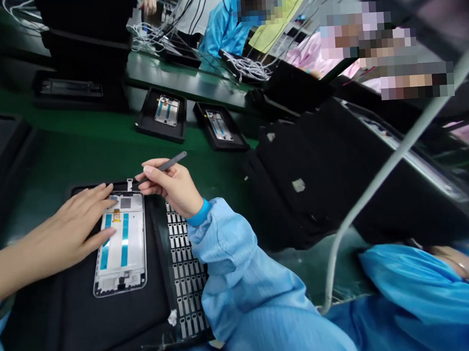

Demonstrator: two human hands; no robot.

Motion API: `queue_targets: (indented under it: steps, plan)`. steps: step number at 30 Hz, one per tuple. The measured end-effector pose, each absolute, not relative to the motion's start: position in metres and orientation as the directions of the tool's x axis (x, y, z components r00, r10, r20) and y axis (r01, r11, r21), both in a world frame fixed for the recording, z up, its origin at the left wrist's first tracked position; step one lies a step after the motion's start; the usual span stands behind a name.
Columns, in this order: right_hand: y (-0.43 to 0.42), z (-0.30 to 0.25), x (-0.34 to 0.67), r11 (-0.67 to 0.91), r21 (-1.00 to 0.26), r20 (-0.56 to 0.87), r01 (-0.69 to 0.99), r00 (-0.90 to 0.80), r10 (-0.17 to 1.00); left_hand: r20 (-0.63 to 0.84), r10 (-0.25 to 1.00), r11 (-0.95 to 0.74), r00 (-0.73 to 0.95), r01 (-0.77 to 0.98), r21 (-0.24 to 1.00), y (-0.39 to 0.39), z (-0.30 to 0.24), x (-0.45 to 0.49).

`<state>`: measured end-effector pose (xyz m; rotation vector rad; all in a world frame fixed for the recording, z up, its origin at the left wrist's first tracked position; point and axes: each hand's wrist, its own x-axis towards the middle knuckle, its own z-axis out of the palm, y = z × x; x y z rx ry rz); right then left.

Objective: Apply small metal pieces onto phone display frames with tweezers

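Observation:
A silver phone frame (136, 245) with two blue strips and a small orange flex piece lies on a black foam tray (155, 307). My left hand (78, 222) rests across its upper left side, fingers stretched out. Above the frame's top right corner, my right hand (171, 187) pinches dark tweezers (173, 160), their tip end hidden by the fingers. Close to those fingers a small pale tab (129, 184) stands at the frame's top edge; I cannot tell whether the tweezers touch it. Right of the tray lies a sheet of similar small pieces (182, 268), partly under my right sleeve.
Two black trays, one left (179, 128) and one right (238, 142), hold more phone frames at the back. Stacked black trays (298, 177) stand to the right, crossed by a pale cable (363, 194). A co-worker's blue sleeve (399, 271) is at lower right; other people sit beyond.

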<state>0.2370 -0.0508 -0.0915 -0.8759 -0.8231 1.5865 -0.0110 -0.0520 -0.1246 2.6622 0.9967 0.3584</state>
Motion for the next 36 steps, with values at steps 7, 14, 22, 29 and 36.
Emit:
queue_targets:
  steps: [7,14,22,29,36]
  plan:
    - [-0.052,-0.101,0.216,-0.246,-0.833,-0.181,-0.495,-0.176,0.968,0.296,0.640,-0.768,0.709,0.597,0.232,-0.081,-0.128,-0.012]
    - [-0.061,-0.104,0.201,-0.301,-0.907,-0.260,-0.296,-0.170,0.951,0.284,0.703,-0.708,0.652,0.609,0.356,-0.089,-0.120,-0.019]
    - [-0.069,-0.108,0.200,-0.181,-0.983,-0.181,0.011,-0.146,0.973,0.255,0.707,-0.699,0.660,0.596,0.395,-0.085,-0.114,-0.023]
    - [-0.072,-0.111,0.204,-0.070,-0.985,-0.101,0.156,-0.198,0.975,0.238,0.692,-0.713,0.682,0.595,0.370,-0.086,-0.111,-0.022]
    - [-0.072,-0.109,0.205,-0.068,-0.983,-0.105,0.170,-0.218,0.970,0.234,0.683,-0.725,0.692,0.600,0.339,-0.087,-0.109,-0.023]
